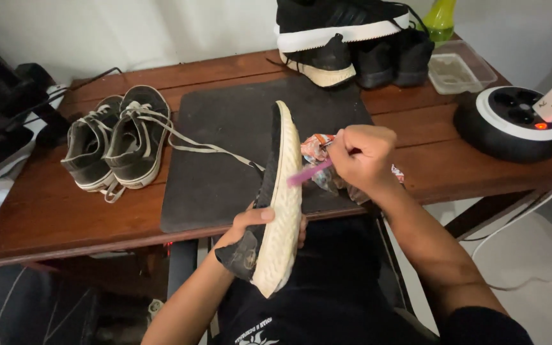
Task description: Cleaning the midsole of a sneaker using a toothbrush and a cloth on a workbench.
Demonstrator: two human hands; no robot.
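Two hands busy: my left hand (260, 233) grips light, flexible shoe (276, 198) at heel; right hand (360, 156) pinches pink brush (308, 172) against sole.

A crumpled plastic wrapper (317, 148) in orange, white and red lies on the table (46, 211) just beyond your right hand (362, 156). At the far right corner sits a clear, rectangular plastic container (458, 70); beside it stands a yellow-green bottle (441, 19).
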